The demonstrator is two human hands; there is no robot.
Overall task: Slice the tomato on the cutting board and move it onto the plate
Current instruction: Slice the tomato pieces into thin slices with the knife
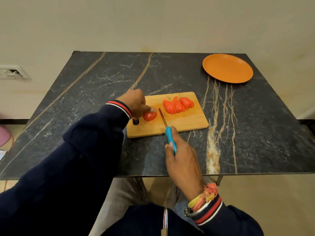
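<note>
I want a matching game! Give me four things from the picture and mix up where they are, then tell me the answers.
Things:
1. round orange plate
2. pile of red tomato slices
3. uncut red tomato piece
4. teal-handled knife

Places:
A. under the left hand's fingertips
B. far right corner of the dark marble table
C. held in the right hand
D. right half of the wooden cutting board

Pairs: 1-B, 2-D, 3-A, 4-C

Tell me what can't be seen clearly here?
All in the head view:
- Left hand covers part of the tomato piece, hiding its full size.
- Knife: its handle end sits inside the right hand.
- Slices overlap, so no count.
</note>
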